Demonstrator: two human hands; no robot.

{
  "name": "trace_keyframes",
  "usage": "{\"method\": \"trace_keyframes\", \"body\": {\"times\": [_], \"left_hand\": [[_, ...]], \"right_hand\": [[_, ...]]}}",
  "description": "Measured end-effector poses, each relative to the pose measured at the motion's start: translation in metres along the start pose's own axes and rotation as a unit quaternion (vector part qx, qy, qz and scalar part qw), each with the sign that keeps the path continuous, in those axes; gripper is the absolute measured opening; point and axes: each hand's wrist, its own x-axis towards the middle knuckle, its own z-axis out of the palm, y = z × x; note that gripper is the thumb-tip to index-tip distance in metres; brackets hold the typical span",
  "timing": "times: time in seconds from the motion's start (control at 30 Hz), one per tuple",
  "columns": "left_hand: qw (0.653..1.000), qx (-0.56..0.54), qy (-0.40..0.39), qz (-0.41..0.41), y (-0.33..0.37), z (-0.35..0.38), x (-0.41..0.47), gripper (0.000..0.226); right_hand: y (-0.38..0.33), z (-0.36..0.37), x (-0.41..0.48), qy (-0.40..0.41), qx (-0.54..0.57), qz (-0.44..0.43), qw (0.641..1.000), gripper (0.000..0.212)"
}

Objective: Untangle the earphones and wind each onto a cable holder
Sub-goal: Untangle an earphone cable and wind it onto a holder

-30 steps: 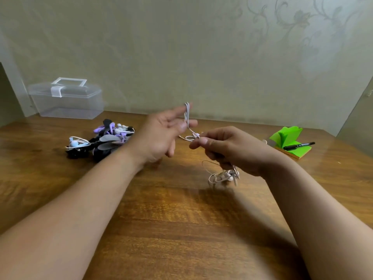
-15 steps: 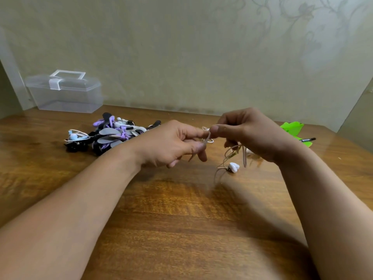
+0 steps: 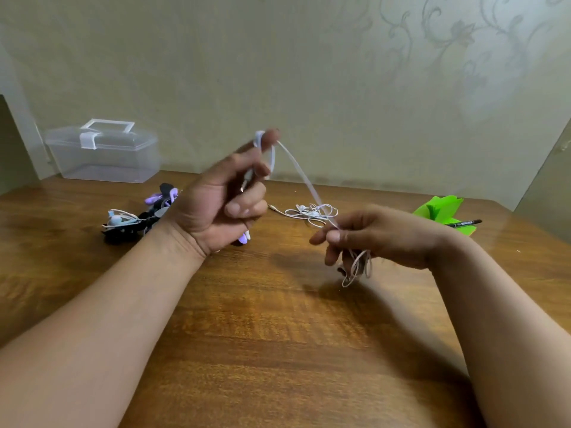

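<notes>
Left hand [image 3: 222, 196] grips the earphone cable [image 3: 304, 177] looped over its finger; right hand [image 3: 370, 236] pinches it lower.

From where I sit, I see two forearms, bare all the way from the bottom of the frame to the wrists. My left hand [image 3: 222, 205] and right hand [image 3: 380, 239] are bare too, with short, plain fingernails on the fingers I can see.

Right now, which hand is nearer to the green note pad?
Right. The right hand, pinching the earphone cable, is just left of the green note pad; the left hand is raised farther left.
</notes>
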Motion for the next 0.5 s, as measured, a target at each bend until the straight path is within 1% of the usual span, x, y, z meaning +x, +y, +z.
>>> {"method": "trace_keyframes", "body": {"times": [0.07, 0.13, 0.23, 0.3, 0.4, 0.5], "left_hand": [[0.998, -0.021, 0.051, 0.037, 0.005, -0.003, 0.001, 0.022], [0.992, -0.042, 0.101, 0.063, 0.010, -0.005, 0.000, 0.022], [0.983, -0.056, 0.147, 0.099, 0.019, -0.008, -0.002, 0.019], [0.979, -0.043, 0.165, 0.112, 0.023, -0.009, -0.003, 0.022], [0.972, -0.010, 0.200, 0.125, 0.028, -0.009, -0.005, 0.023], [0.956, -0.046, 0.242, 0.157, 0.041, -0.010, -0.007, 0.022]], "right_hand": [[0.002, 0.000, 0.000, -0.026, -0.021, 0.027, 0.999, 0.035], [0.002, -0.003, -0.002, -0.023, -0.007, 0.034, 0.999, 0.039], [0.004, -0.005, -0.006, 0.027, 0.018, 0.024, 0.999, 0.050], [0.007, -0.005, -0.004, 0.064, 0.081, 0.001, 0.995, 0.054], [0.015, -0.008, 0.005, 0.139, 0.215, -0.025, 0.966, 0.061], [0.025, -0.009, 0.011, 0.236, 0.308, -0.015, 0.921, 0.065]]}}
